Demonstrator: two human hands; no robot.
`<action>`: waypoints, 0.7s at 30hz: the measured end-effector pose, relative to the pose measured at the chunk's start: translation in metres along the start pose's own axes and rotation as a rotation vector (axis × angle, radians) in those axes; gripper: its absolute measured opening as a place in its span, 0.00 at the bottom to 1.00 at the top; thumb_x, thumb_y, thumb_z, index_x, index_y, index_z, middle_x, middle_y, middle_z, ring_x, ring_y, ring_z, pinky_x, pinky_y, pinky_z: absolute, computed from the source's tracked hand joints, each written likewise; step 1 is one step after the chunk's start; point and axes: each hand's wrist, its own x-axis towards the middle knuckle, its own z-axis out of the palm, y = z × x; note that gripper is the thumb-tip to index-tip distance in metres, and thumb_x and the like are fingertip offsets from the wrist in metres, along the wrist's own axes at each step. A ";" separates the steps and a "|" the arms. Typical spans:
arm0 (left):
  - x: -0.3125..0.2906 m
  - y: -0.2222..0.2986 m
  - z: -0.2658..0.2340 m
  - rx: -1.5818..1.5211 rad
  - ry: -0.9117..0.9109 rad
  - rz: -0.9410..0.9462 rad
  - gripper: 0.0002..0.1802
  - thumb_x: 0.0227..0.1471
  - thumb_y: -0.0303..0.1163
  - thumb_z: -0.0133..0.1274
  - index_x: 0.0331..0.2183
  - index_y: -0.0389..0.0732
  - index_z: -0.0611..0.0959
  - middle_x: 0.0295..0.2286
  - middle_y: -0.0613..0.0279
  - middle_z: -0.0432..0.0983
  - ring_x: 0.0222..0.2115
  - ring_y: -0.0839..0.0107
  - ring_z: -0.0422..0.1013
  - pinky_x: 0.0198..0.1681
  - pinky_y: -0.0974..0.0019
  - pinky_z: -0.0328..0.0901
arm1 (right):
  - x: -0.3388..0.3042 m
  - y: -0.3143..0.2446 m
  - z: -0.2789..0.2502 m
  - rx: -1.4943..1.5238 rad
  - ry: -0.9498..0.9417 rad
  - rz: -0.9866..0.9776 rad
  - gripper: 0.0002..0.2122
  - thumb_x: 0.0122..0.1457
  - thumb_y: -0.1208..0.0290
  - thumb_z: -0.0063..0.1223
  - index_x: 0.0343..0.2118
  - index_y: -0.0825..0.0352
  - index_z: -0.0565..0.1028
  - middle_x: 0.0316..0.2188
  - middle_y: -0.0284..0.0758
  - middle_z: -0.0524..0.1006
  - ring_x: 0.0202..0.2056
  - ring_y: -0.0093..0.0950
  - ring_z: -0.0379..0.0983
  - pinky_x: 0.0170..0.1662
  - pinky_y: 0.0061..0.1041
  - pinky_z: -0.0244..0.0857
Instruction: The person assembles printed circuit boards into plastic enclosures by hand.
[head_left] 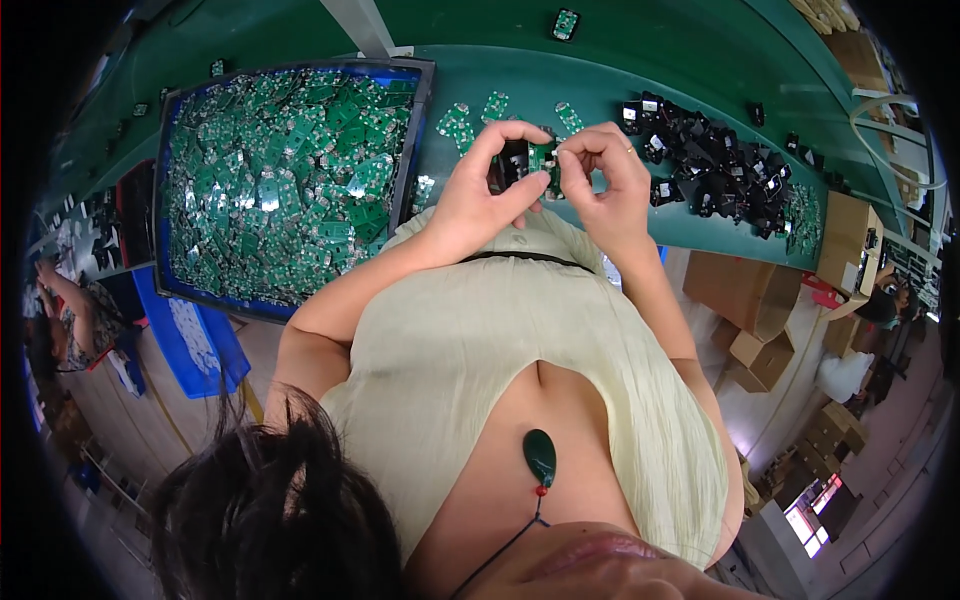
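Observation:
In front of my chest, over the green worktop, my left hand (478,195) grips a small black plastic housing (512,158) between thumb and fingers. A small green circuit board (537,157) sits against the housing, by the tip of my left thumb. From the right, my right hand (612,180) pinches at the board's right edge with thumb and forefinger. The fingers partly cover both pieces, so I cannot tell how far the board is seated. Several loose circuit boards (457,124) lie on the worktop just beyond my hands.
A large black-rimmed tray (424,112) heaped with green circuit boards stands at the left. To the right spreads a pile of black housings (715,165), with more small boards (803,220) past it. Cardboard boxes (740,292) and a blue bin (190,335) are below the worktop. Another person's arm (70,300) shows far left.

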 end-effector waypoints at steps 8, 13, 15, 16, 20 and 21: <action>0.004 -0.008 -0.004 0.375 0.132 0.253 0.20 0.38 0.27 0.55 0.38 0.39 0.72 0.30 0.59 0.67 0.29 0.68 0.67 0.31 0.69 0.63 | 0.005 -0.006 -0.007 -0.115 -0.094 -0.123 0.07 0.41 0.86 0.52 0.24 0.70 0.68 0.22 0.33 0.69 0.19 0.20 0.66 0.19 0.16 0.61; 0.002 -0.001 -0.003 0.498 0.168 0.353 0.19 0.38 0.26 0.54 0.38 0.39 0.71 0.31 0.57 0.66 0.27 0.65 0.68 0.29 0.67 0.64 | 0.007 -0.005 -0.006 -0.217 -0.092 -0.244 0.09 0.38 0.86 0.53 0.23 0.69 0.68 0.22 0.34 0.69 0.21 0.25 0.67 0.20 0.19 0.62; 0.000 0.005 -0.003 0.534 0.169 0.361 0.19 0.38 0.27 0.54 0.38 0.38 0.71 0.31 0.57 0.66 0.27 0.64 0.68 0.29 0.67 0.64 | 0.008 -0.007 -0.006 -0.227 -0.095 -0.241 0.09 0.38 0.86 0.53 0.24 0.69 0.68 0.23 0.34 0.69 0.21 0.26 0.67 0.20 0.20 0.62; 0.000 0.007 -0.003 0.570 0.169 0.369 0.19 0.38 0.27 0.54 0.38 0.38 0.71 0.31 0.57 0.66 0.27 0.64 0.68 0.28 0.67 0.64 | 0.008 -0.008 -0.006 -0.238 -0.097 -0.237 0.09 0.37 0.86 0.53 0.24 0.69 0.68 0.23 0.34 0.69 0.22 0.28 0.67 0.21 0.21 0.63; -0.001 0.010 -0.002 0.565 0.159 0.301 0.19 0.39 0.27 0.53 0.38 0.37 0.71 0.31 0.56 0.66 0.27 0.63 0.68 0.28 0.67 0.64 | 0.009 -0.008 -0.005 -0.278 -0.073 -0.288 0.10 0.36 0.86 0.53 0.24 0.68 0.68 0.23 0.34 0.69 0.24 0.30 0.67 0.24 0.24 0.63; -0.001 0.008 -0.004 0.585 0.150 0.313 0.19 0.40 0.27 0.53 0.38 0.37 0.71 0.31 0.56 0.65 0.27 0.63 0.68 0.28 0.67 0.64 | 0.008 -0.007 -0.004 -0.295 -0.080 -0.298 0.10 0.36 0.86 0.53 0.24 0.68 0.68 0.23 0.35 0.69 0.25 0.31 0.67 0.25 0.25 0.63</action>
